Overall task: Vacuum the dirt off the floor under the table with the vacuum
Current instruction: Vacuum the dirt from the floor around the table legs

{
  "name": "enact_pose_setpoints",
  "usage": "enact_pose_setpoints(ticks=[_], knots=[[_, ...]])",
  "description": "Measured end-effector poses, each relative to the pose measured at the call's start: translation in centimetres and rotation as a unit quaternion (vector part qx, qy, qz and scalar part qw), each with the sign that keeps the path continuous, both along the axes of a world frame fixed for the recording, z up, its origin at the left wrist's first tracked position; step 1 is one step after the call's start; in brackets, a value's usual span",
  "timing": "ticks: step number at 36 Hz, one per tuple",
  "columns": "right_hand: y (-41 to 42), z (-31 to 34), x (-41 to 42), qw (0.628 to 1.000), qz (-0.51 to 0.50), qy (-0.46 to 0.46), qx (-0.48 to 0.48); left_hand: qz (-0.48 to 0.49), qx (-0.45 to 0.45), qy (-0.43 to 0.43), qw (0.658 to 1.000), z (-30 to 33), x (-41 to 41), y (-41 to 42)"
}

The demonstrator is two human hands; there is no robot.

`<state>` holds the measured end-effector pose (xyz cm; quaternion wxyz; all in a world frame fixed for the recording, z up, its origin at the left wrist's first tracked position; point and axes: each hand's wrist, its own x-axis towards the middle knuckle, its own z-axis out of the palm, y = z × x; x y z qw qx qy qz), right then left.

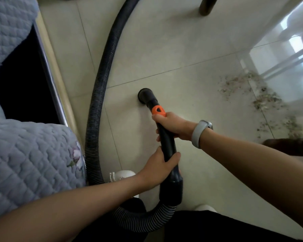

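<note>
Hands grip the black vacuum wand (pixel 166 142): right hand (pixel 173 125) just below the orange collar (pixel 158 110), left hand (pixel 158 169) lower down. Nozzle (pixel 144 95) meets the tiled floor (pixel 182 55), well apart from the dirt (pixel 262 100).

We are in a home, most likely a living room or dining area. We see a floor (pixel 164 55) of large pale glossy tiles, and a window is reflected in its shine on the right. On the left stands a sofa with a quilted grey-blue cover (pixel 21 159) that has a flower pattern, the kind people put on furniture at home. A dark wooden furniture leg (pixel 207 6) stands at the top. We also see a household vacuum hose (pixel 101 88) lying across the tiles, and scattered dirt (pixel 262 100).
</note>
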<state>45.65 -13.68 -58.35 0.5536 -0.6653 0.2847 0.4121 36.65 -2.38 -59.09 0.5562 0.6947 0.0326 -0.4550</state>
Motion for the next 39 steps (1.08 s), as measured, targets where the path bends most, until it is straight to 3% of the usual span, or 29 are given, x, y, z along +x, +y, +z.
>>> enact_pose_setpoints(ticks=[8, 20, 27, 33, 39], knots=[[-3.8, 0.0, -4.1, 0.974, -0.221, 0.013, -0.038, -0.179, 0.008, -0.007, 0.984, 0.0, 1.1, -1.2], [-5.6, -1.9, -8.2, 0.914, -0.405, 0.012, -0.018, -0.315, -0.014, 0.008, 0.949, -0.3, 2.2, -2.3], [-8.3, -2.5, -7.9, 0.866, -0.499, -0.024, -0.016, -0.383, 0.009, -0.052, 0.922, -1.0, 4.7, -5.2], [-9.5, -4.2, -6.0, 0.867, -0.496, -0.055, -0.006, -0.381, 0.037, -0.099, 0.918, -2.4, 6.7, -6.0], [-9.1, -5.8, -1.5, 0.891, -0.448, -0.07, -0.027, -0.303, 0.068, -0.12, 0.943, -4.0, 8.7, -6.0]])
